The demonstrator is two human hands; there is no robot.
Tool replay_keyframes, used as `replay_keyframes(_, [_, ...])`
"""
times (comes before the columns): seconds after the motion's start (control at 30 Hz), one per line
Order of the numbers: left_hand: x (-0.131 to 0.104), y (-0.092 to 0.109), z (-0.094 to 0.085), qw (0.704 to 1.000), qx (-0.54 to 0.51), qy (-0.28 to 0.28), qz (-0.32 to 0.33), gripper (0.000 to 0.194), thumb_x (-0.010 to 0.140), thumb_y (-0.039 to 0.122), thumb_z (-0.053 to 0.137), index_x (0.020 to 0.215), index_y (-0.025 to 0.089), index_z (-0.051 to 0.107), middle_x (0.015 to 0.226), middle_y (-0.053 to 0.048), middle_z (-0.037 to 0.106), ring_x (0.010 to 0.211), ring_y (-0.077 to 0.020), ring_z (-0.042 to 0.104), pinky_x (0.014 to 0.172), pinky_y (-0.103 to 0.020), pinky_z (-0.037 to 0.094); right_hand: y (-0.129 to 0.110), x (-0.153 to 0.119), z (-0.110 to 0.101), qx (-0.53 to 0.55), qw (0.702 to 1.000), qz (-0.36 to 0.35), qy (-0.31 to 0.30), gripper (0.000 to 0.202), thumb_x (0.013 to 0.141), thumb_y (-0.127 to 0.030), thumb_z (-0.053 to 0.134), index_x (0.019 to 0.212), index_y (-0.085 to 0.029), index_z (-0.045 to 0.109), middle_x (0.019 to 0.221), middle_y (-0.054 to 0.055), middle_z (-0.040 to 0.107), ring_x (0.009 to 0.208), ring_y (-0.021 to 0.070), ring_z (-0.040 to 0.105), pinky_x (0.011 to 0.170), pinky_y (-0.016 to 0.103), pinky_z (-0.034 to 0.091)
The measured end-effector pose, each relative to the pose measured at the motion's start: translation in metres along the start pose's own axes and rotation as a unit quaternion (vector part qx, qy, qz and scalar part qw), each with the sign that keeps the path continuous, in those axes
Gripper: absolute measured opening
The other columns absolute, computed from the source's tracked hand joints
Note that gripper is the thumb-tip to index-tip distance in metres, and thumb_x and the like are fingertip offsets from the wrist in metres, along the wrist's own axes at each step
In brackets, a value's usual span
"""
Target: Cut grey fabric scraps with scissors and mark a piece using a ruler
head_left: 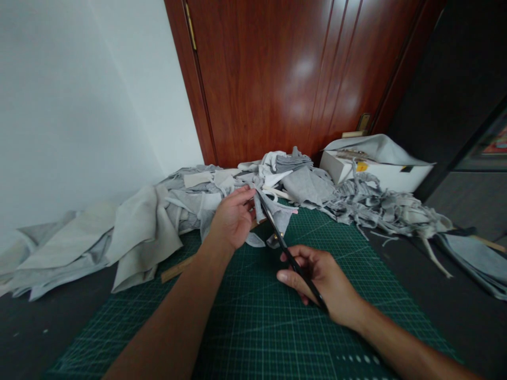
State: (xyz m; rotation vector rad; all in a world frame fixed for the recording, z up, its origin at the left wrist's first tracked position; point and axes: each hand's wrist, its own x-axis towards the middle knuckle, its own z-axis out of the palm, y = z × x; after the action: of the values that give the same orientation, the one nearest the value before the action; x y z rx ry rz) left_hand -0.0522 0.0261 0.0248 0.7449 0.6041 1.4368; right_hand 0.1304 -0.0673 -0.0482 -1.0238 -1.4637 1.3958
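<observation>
Over the green cutting mat [245,306], the left hand [234,214] pinched a small piece of gray fabric [279,217] between its fingertips, its grip narrow. The right hand [317,277] had its grip closed around long black scissors [291,258], which slanted up and leftward until their tip met the fabric beside the left fingertips. The fabric hung above the far part of the mat, just in front of a heap of gray and white scraps [222,182]. A wooden ruler [178,269] lay partly hidden behind the left forearm. Larger pale gray pieces [138,227] spread to the left, along the white wall [79,105]. On the right, tangled gray strips [396,208] lay in front of a white box [390,177] with gray cloth [382,148] draped over its top. Behind everything stood a glossy reddish-brown door [273,79], and the dark worktop [412,274] showed beside the mat.
</observation>
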Motion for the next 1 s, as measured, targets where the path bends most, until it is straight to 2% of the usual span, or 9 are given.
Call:
replay_keyframes(0.27, [-0.001, 0.006, 0.001, 0.999, -0.032, -0.01, -0.038, 0.019, 0.079, 0.0, 0.069, 0.093, 0.014, 0.07, 0.081, -0.002, 0.074, 0.068, -0.0136, 0.069, 0.067, -0.026, 0.058, 0.002, 0.0, 0.0, -0.005, 1.0, 0.0, 0.0, 0.055, 0.067, -0.055, 0.096, 0.095, -0.018, 0.066, 0.062, -0.009, 0.055, 0.041, 0.0055, 0.042, 0.036, 0.018, 0.034])
replay_keyframes(0.37, [-0.001, 0.005, -0.001, 0.999, -0.007, -0.049, -0.016, 0.026, 0.079, 0.0, 0.069, 0.1, 0.015, 0.072, 0.088, -0.003, 0.075, 0.07, -0.0132, 0.069, 0.068, -0.025, 0.057, 0.003, 0.0, 0.0, -0.002, 1.0, -0.002, 0.003, 0.054, 0.068, -0.055, 0.096, 0.095, -0.018, 0.066, 0.062, -0.009, 0.056, 0.041, 0.0055, 0.042, 0.036, 0.018, 0.035])
replay_keyframes(0.47, [0.0, 0.002, -0.003, 0.997, 0.017, -0.074, 0.016, 0.033, 0.078, 0.0, 0.072, 0.107, 0.016, 0.073, 0.094, -0.003, 0.075, 0.077, -0.0137, 0.069, 0.076, -0.026, 0.056, 0.002, 0.001, 0.001, 0.006, 1.0, 0.002, 0.01, 0.056, 0.066, -0.056, 0.096, 0.095, -0.019, 0.066, 0.06, -0.009, 0.056, 0.04, 0.0062, 0.043, 0.036, 0.018, 0.039])
replay_keyframes(0.53, [0.001, -0.001, -0.004, 0.996, 0.028, -0.077, 0.032, 0.034, 0.077, 0.001, 0.075, 0.108, 0.016, 0.073, 0.092, -0.003, 0.073, 0.079, -0.0132, 0.067, 0.078, -0.026, 0.054, 0.001, 0.001, 0.001, 0.013, 1.0, 0.009, 0.01, 0.057, 0.065, -0.056, 0.097, 0.095, -0.019, 0.066, 0.058, -0.01, 0.055, 0.039, 0.0066, 0.044, 0.036, 0.019, 0.041])
replay_keyframes(0.63, [0.001, -0.004, -0.004, 0.996, 0.035, -0.074, 0.045, 0.037, 0.075, -0.002, 0.075, 0.108, 0.016, 0.073, 0.095, -0.002, 0.072, 0.077, -0.0108, 0.063, 0.073, -0.023, 0.051, -0.002, 0.001, 0.0, 0.029, 1.0, 0.012, 0.006, 0.057, 0.064, -0.056, 0.097, 0.094, -0.019, 0.066, 0.056, -0.01, 0.054, 0.038, 0.0071, 0.046, 0.036, 0.02, 0.044])
replay_keyframes(0.8, [-0.002, -0.008, 0.001, 0.997, 0.028, -0.054, 0.044, 0.049, 0.07, -0.006, 0.076, 0.113, 0.016, 0.07, 0.114, -0.006, 0.072, 0.084, -0.0122, 0.064, 0.072, -0.023, 0.05, -0.005, 0.0, -0.002, 0.047, 0.999, 0.004, -0.001, 0.058, 0.064, -0.055, 0.097, 0.094, -0.017, 0.065, 0.059, -0.008, 0.058, 0.041, 0.0076, 0.05, 0.039, 0.02, 0.046])
replay_keyframes(1.0, [-0.005, -0.011, 0.004, 0.996, 0.034, -0.07, 0.044, 0.054, 0.069, -0.004, 0.077, 0.118, 0.018, 0.07, 0.127, -0.008, 0.072, 0.089, -0.0143, 0.067, 0.071, -0.024, 0.05, -0.005, 0.001, -0.001, 0.051, 0.999, 0.008, 0.003, 0.059, 0.063, -0.055, 0.097, 0.095, -0.017, 0.065, 0.059, -0.008, 0.058, 0.042, 0.0078, 0.05, 0.039, 0.02, 0.046])
